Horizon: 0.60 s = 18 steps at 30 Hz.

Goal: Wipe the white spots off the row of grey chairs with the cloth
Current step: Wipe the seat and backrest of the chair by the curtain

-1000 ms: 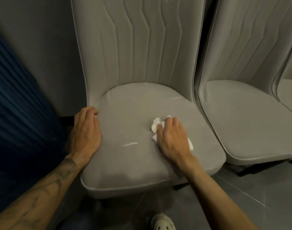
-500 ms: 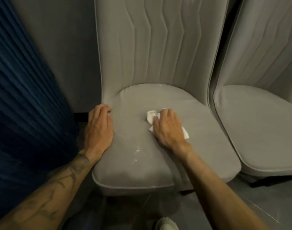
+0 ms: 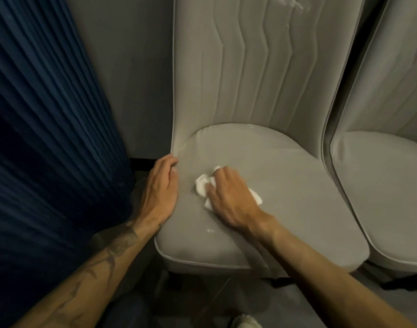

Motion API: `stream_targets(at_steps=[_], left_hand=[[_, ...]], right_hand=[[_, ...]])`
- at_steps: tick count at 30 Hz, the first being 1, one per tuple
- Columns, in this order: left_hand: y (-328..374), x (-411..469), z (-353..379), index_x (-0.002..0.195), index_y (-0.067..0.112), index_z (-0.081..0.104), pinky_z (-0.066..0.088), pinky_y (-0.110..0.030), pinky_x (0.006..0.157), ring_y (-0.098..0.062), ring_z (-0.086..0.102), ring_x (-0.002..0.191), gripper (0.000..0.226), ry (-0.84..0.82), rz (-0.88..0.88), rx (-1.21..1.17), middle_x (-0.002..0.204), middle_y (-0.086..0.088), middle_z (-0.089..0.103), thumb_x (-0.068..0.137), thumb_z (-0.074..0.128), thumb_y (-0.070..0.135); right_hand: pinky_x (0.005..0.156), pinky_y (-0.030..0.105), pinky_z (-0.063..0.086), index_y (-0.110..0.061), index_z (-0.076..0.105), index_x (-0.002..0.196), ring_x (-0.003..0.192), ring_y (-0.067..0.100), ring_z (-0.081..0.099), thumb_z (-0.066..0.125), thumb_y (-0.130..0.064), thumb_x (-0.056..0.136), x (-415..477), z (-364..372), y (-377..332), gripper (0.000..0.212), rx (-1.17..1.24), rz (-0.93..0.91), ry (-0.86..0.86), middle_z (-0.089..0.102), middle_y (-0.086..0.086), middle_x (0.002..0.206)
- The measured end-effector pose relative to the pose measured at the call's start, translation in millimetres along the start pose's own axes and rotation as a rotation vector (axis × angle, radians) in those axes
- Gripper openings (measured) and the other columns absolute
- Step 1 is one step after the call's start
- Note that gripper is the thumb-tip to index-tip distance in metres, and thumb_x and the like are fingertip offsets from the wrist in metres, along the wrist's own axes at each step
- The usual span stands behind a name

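A grey padded chair [image 3: 285,190] fills the middle of the view. My right hand [image 3: 231,200] lies flat on a crumpled white cloth [image 3: 201,187] and presses it onto the seat, left of centre. My left hand [image 3: 160,192] rests on the seat's left edge, fingers straight, holding nothing. A small white spot [image 3: 209,230] remains on the seat just in front of my right hand. White smears [image 3: 290,4] show near the top of the backrest.
A second grey chair [image 3: 387,185] stands close on the right. A dark blue pleated curtain [image 3: 41,138] hangs on the left, next to a grey wall [image 3: 131,67]. A light shoe [image 3: 246,321] shows on the grey floor below.
My right hand slid the cloth leftward across the seat toward my left hand. The long white mark on the seat has shrunk to a small spot. The view shifted left.
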<state>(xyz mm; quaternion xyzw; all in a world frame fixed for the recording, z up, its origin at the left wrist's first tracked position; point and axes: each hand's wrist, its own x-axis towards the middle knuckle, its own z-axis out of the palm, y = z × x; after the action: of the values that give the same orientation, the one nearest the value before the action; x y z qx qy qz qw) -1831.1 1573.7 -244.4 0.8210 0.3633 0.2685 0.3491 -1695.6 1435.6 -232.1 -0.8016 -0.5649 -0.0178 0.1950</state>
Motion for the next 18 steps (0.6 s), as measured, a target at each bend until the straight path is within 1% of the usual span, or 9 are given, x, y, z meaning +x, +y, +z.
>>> stream_targets(at_steps=[2,3,6,8,9,11,13,16,18], left_hand=[[-1,-15,-2,0.145,0.007,0.054,0.027,-0.024,0.118,-0.022,0.043,0.144,0.036,0.050,-0.071,-0.046,0.156,-0.009,0.047,0.112,0.040,0.014],[-2,-22,-2,0.146,0.008,0.053,0.029,-0.028,0.119,-0.023,0.043,0.144,0.037,0.060,-0.116,-0.058,0.157,-0.008,0.046,0.112,0.039,0.017],[-6,-43,0,0.149,0.015,0.050,0.034,-0.036,0.118,-0.023,0.045,0.140,0.040,0.053,-0.183,-0.033,0.154,-0.005,0.047,0.113,0.037,0.027],[-8,-51,3,0.150,0.020,0.049,0.035,-0.033,0.113,-0.019,0.046,0.135,0.041,0.061,-0.191,-0.030,0.149,-0.001,0.050,0.112,0.036,0.031],[-10,-53,4,0.149,0.022,0.049,0.035,-0.031,0.110,-0.017,0.047,0.133,0.040,0.071,-0.198,-0.043,0.147,0.000,0.051,0.112,0.036,0.031],[-12,-53,6,0.145,0.027,0.053,0.036,-0.029,0.106,-0.016,0.049,0.130,0.036,0.098,-0.231,-0.119,0.141,0.002,0.054,0.111,0.040,0.031],[-14,-52,7,0.139,0.031,0.057,0.036,-0.026,0.101,-0.012,0.052,0.125,0.031,0.115,-0.266,-0.222,0.135,0.004,0.056,0.111,0.044,0.030],[-18,-52,6,0.139,0.032,0.057,0.037,-0.021,0.095,-0.008,0.051,0.119,0.033,0.096,-0.267,-0.251,0.134,0.005,0.055,0.110,0.044,0.022],[-19,-51,6,0.136,0.036,0.054,0.038,-0.015,0.086,-0.007,0.051,0.116,0.031,0.072,-0.271,-0.271,0.131,0.006,0.053,0.109,0.043,0.023]], right_hand=[[0.084,0.042,0.037,-0.011,0.049,0.101,0.089,0.032,0.048,0.039,-0.036,0.104,-5,1,-6,0.027,0.054,-0.129,-0.044,0.051,0.012,0.099],[0.086,0.042,0.037,-0.010,0.049,0.102,0.091,0.032,0.048,0.040,-0.034,0.105,1,-1,0,0.027,0.054,-0.135,-0.064,0.052,0.012,0.100],[0.090,0.043,0.035,-0.003,0.051,0.107,0.098,0.038,0.050,0.039,-0.030,0.106,42,-7,17,0.030,-0.039,-0.010,-0.053,0.054,0.020,0.108],[0.093,0.045,0.034,-0.001,0.051,0.108,0.101,0.039,0.050,0.038,-0.029,0.106,63,-3,11,0.031,-0.080,0.027,-0.047,0.054,0.022,0.112],[0.093,0.047,0.035,-0.001,0.051,0.108,0.100,0.039,0.050,0.039,-0.028,0.106,66,2,1,0.030,-0.058,-0.001,-0.050,0.054,0.022,0.112],[0.091,0.047,0.037,-0.004,0.051,0.105,0.096,0.037,0.050,0.043,-0.030,0.104,59,14,-20,0.027,0.033,-0.131,-0.076,0.053,0.019,0.108],[0.087,0.043,0.038,-0.008,0.050,0.102,0.093,0.033,0.050,0.045,-0.033,0.103,52,19,-24,0.026,0.080,-0.234,-0.137,0.053,0.014,0.104],[0.091,0.042,0.036,-0.004,0.052,0.105,0.098,0.036,0.051,0.045,-0.031,0.104,80,16,-15,0.028,0.041,-0.172,-0.145,0.054,0.017,0.109],[0.094,0.043,0.036,-0.002,0.052,0.110,0.103,0.038,0.051,0.043,-0.030,0.105,100,16,-17,0.030,-0.005,-0.099,-0.129,0.054,0.019,0.115]])
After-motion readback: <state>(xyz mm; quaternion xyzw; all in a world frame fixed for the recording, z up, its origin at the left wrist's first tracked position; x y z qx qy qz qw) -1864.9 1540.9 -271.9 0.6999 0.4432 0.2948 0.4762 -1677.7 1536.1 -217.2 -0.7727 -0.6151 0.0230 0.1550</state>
